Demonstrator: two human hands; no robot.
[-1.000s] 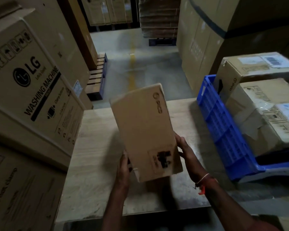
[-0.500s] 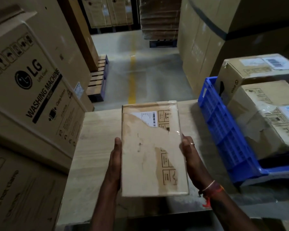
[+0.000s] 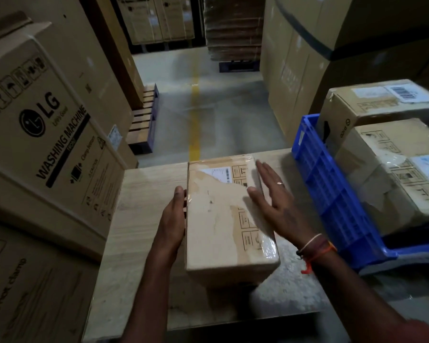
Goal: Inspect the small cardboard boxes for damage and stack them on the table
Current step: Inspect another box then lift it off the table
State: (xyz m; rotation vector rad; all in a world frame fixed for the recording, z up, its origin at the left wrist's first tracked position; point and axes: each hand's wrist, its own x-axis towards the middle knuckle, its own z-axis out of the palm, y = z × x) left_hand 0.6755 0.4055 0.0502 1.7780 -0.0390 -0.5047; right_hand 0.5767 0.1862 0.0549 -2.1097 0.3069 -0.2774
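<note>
You've just set the taped cardboard box (image 3: 229, 219) flat on the worktop (image 3: 146, 219), left hand (image 3: 174, 219) flat against its side, right hand (image 3: 275, 201) open and lifting off, so grab another from the blue crate (image 3: 332, 201).

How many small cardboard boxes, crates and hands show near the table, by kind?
Small cardboard boxes: 3 (one on the table at, two in the crate at and)
Blue crates: 1
Hands: 2 (left hand, right hand)
Total: 6
</note>
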